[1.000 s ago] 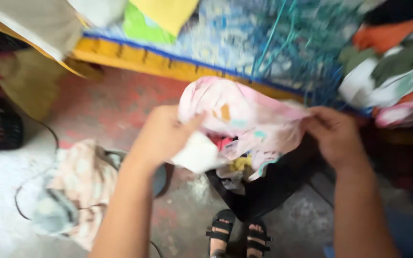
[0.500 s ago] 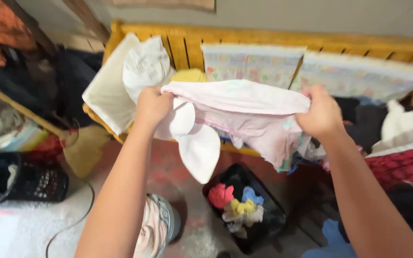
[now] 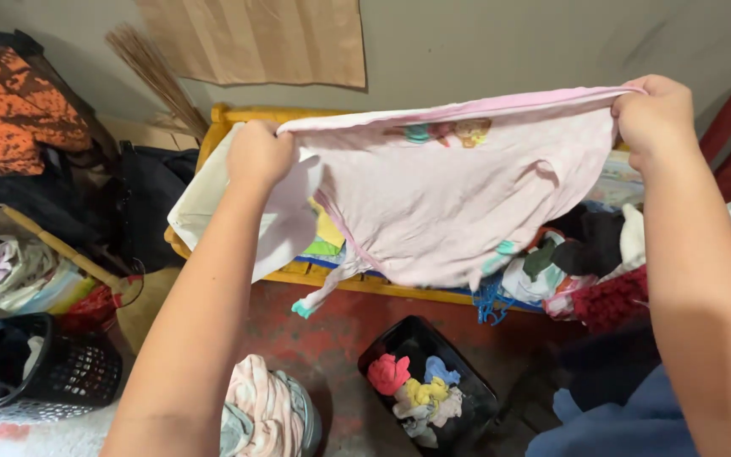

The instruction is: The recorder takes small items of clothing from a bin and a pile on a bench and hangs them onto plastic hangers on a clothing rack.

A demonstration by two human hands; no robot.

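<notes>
A pale pink garment (image 3: 442, 190) with small coloured prints hangs spread out in front of me. My left hand (image 3: 257, 155) grips its upper left edge, and my right hand (image 3: 656, 116) grips its upper right edge, held higher. The cloth is stretched between both hands and covers much of the yellow wooden bench (image 3: 382, 286) behind it. Below the garment a black bin (image 3: 475, 393) holds several small red, blue and yellow cloth pieces.
Piled clothes (image 3: 590, 254) lie on the bench at right. A black laundry basket (image 3: 69, 372) stands at the lower left, a striped cloth bundle (image 3: 260, 410) by my left arm. A broom (image 3: 154, 76) leans on the wall beside an orange garment (image 3: 10, 106).
Both hands have lifted the pink garment and pulled it wide open; a second ago it was bunched low over the bin. My view has tilted up toward the wall.
</notes>
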